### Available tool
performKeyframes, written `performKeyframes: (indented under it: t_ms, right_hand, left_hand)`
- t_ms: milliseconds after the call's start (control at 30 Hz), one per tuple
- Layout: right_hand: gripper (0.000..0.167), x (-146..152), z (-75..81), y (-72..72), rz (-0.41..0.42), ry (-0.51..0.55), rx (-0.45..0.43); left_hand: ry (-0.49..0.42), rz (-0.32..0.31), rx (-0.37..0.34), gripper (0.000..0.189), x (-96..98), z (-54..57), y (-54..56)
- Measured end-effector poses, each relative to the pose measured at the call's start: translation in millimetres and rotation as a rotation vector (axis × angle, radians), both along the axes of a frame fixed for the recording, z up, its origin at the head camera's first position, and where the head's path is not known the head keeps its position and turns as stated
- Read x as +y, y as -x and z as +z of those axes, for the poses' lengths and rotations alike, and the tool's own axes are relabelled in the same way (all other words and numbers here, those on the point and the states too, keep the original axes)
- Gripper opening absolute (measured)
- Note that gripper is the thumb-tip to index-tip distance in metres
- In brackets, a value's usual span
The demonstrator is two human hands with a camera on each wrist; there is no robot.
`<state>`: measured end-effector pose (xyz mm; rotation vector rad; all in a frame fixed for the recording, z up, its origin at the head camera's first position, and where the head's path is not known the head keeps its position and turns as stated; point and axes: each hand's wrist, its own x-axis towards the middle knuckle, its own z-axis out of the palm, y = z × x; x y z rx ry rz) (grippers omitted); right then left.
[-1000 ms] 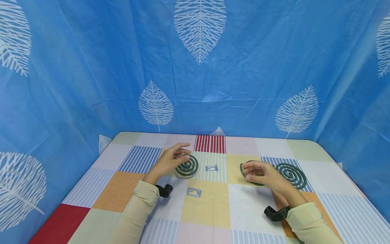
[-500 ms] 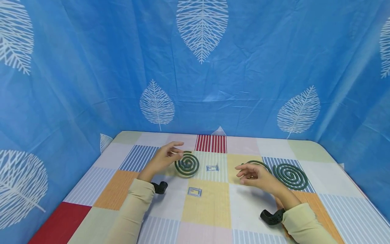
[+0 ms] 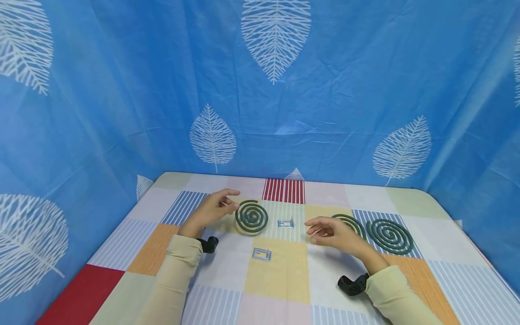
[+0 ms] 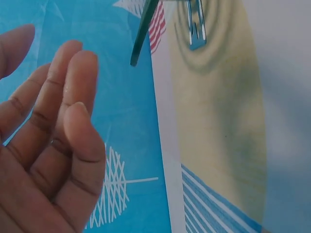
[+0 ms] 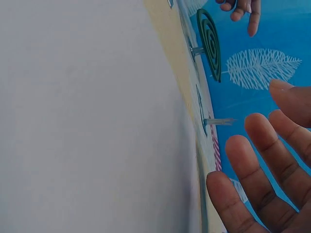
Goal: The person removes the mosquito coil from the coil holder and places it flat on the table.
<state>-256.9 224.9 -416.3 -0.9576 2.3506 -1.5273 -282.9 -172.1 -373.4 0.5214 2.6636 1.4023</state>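
Note:
A green mosquito coil (image 3: 252, 217) sits raised above the cloth on a metal stand, which shows under the coil (image 5: 210, 44) in the right wrist view. Just left of it hovers my left hand (image 3: 209, 211), fingers relaxed and holding nothing. Two loose metal coil stands lie mid-table: one stand (image 3: 280, 223) right of the raised coil, the other stand (image 3: 256, 253) nearer to me. My right hand (image 3: 335, 234), also holding nothing, hangs loosely curved above the table. Behind it a second coil (image 3: 352, 221) is partly hidden, and a third coil (image 3: 390, 236) lies to its right.
A patchwork-patterned cloth (image 3: 278, 277) covers the table. Blue curtain (image 3: 337, 99) with white leaf prints surrounds the back and sides. Each wrist wears a black camera mount, such as the right mount (image 3: 352, 285).
My left hand has drawn left, away from the raised coil. The right hand has moved left, uncovering more of the second coil. The head view has shifted slightly.

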Motion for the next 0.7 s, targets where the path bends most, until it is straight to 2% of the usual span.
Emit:
performKeyframes:
  t_ms: [167, 400, 700]
  right_hand:
    - [0.041, -12.0, 1.7, 4.0, 0.023, 0.008, -0.015]
    - [0.041, -26.7, 2.9, 8.4, 0.022, -0.003, -0.036]
    - [0.04, -46.3, 0.6, 15.6, 0.031, 0.003, -0.052]
  left_hand:
    - [0.029, -0.003, -0.022, 0.043, -4.6, -0.9, 0.8]
    - [0.124, 0.012, -0.019, 0.049, -8.3, -1.6, 0.1]
    - [0.162, 0.017, -0.094, 0.058, -8.5, -5.1, 1.7]
